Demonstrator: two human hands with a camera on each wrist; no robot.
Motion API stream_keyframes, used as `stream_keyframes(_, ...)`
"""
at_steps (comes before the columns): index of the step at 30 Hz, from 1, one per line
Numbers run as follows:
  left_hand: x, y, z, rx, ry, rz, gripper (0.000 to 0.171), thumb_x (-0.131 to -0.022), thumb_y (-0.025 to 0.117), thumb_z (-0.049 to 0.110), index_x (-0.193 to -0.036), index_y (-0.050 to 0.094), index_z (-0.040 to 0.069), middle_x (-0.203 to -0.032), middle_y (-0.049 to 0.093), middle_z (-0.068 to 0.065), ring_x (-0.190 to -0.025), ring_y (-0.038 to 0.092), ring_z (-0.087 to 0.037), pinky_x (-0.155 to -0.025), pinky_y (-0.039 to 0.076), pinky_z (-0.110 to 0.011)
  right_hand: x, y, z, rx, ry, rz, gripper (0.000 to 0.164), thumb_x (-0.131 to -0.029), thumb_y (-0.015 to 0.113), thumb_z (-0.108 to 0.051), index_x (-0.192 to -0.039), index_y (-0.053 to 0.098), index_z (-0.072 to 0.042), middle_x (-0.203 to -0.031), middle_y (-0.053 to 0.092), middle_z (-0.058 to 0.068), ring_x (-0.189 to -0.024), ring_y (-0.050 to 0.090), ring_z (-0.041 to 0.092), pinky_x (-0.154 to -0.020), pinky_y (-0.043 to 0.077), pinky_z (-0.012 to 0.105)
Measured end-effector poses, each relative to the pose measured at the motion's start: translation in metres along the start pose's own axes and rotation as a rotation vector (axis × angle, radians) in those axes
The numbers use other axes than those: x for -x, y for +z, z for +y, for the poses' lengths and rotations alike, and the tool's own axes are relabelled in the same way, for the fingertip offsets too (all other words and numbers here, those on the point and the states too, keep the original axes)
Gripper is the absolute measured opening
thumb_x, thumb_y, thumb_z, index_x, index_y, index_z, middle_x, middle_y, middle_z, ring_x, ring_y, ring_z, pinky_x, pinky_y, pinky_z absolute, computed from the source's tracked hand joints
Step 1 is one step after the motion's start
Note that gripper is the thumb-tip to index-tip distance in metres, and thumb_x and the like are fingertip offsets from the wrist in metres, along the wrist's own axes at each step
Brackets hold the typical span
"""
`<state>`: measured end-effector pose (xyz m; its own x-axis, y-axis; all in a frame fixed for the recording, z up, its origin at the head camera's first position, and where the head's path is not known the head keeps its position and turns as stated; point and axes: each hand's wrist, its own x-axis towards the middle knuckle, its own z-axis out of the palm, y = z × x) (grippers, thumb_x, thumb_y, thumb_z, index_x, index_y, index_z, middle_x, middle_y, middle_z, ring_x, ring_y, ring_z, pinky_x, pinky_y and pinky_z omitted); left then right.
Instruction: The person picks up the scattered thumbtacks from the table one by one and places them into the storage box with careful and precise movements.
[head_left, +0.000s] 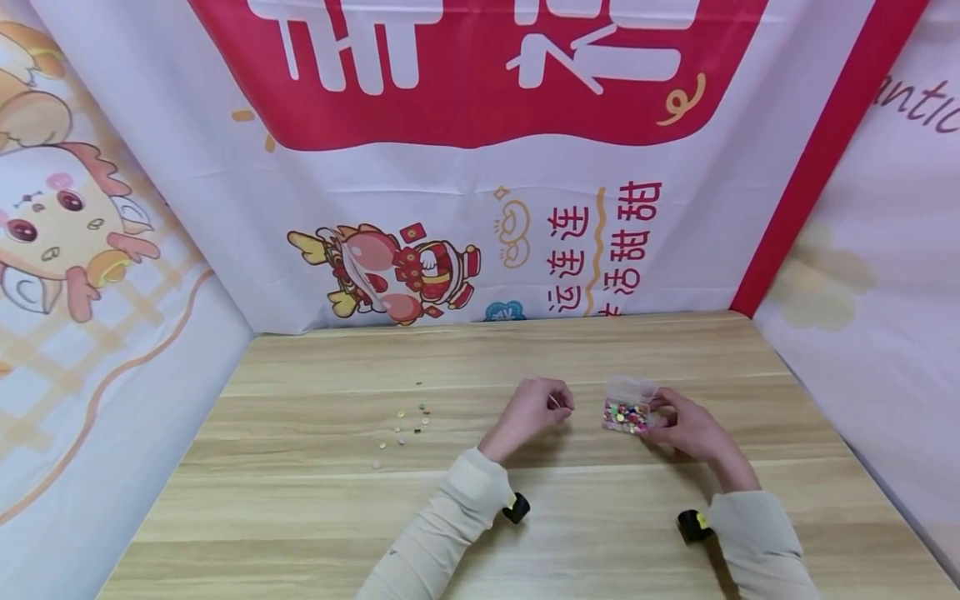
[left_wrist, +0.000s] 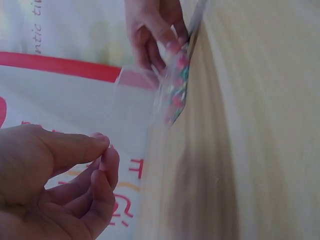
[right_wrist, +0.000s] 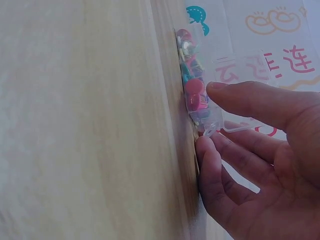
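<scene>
My right hand [head_left: 686, 425] grips one end of a small clear plastic box [right_wrist: 202, 119], its thumb near the colourful pieces inside and its fingers around the latch end. The box's transparent lid [head_left: 630, 388] stands raised. Small round pieces [right_wrist: 194, 86] in pink, teal and other colours fill the box, which sits on the wooden tabletop. My left hand [head_left: 532, 414] is raised to the left of the box. Its thumb and forefinger [left_wrist: 114, 162] meet at the tips, with the other fingers curled; no object shows plainly between them.
Several small coloured pieces [head_left: 401, 441] lie scattered on the wooden table [head_left: 300, 517], left of my left hand. A printed cloth [head_left: 465, 183] hangs along the table's back edge, with further cloth walls at both sides.
</scene>
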<state>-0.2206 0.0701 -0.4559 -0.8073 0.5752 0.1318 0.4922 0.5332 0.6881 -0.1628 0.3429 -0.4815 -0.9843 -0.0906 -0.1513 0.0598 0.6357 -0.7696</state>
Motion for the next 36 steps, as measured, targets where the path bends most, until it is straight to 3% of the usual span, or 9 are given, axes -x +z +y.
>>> stream_keyframes(7, -0.004, 0.013, 0.011, 0.004, 0.009, -0.027, 0.007, -0.086, 0.072, 0.006, -0.081, 0.070, 0.011, -0.077, 0.070, 0.001, -0.066, 0.057, 0.000, -0.060, 0.046, -0.012, 0.000, 0.000, -0.002, 0.007, 0.033, -0.006, 0.063, -0.086, 0.074, -0.015, -0.138, 0.042, -0.001, -0.131, 0.054, 0.026, -0.096, 0.059, 0.025, -0.061, 0.049, 0.029)
stream_keyframes(19, -0.017, 0.033, 0.018, 0.011, 0.037, -0.009, 0.006, -0.087, 0.073, 0.013, -0.083, 0.069, 0.014, -0.080, 0.072, 0.004, -0.062, 0.056, 0.004, -0.059, 0.045, -0.012, -0.003, 0.001, -0.003, 0.001, -0.001, -0.006, 0.062, -0.085, 0.075, -0.013, -0.137, 0.043, 0.000, -0.129, 0.055, 0.025, -0.092, 0.060, 0.021, -0.060, 0.049, 0.028)
stream_keyframes(36, -0.038, 0.054, 0.023, -0.164, 0.053, 0.029, 0.006, -0.086, 0.074, 0.016, -0.082, 0.071, 0.018, -0.082, 0.070, 0.010, -0.073, 0.057, 0.000, -0.067, 0.041, -0.012, -0.001, 0.000, -0.002, -0.034, 0.053, -0.027, 0.061, -0.086, 0.073, -0.011, -0.138, 0.042, -0.003, -0.116, 0.059, 0.020, -0.081, 0.058, 0.019, -0.055, 0.048, 0.029)
